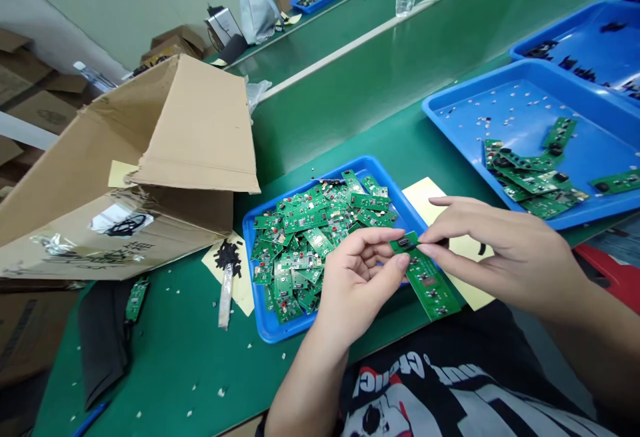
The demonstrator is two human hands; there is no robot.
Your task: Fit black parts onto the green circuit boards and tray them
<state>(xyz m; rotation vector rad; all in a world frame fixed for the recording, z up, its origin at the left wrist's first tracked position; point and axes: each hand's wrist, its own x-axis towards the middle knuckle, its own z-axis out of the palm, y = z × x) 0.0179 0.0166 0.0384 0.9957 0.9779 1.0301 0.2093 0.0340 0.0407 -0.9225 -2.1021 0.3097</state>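
We have our left hand (pixel 356 280) clamped on a green circuit board (pixel 431 284), thumb and fingers pinching its upper end beside the right edge of a blue tray (pixel 265 328) heaped with similar boards (pixel 300 220). Our right hand (pixel 493 240) brings thumb and forefinger to the board's upper edge, over yellow paper (pixel 474 285); we cannot tell whether they grip anything.

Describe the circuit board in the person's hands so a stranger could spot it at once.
Right of the big open cardboard box, find the blue tray heaped with green circuit boards. At its right edge, the left hand and right hand meet at one long green board. Unlike the heaped ones, it alone is held up.
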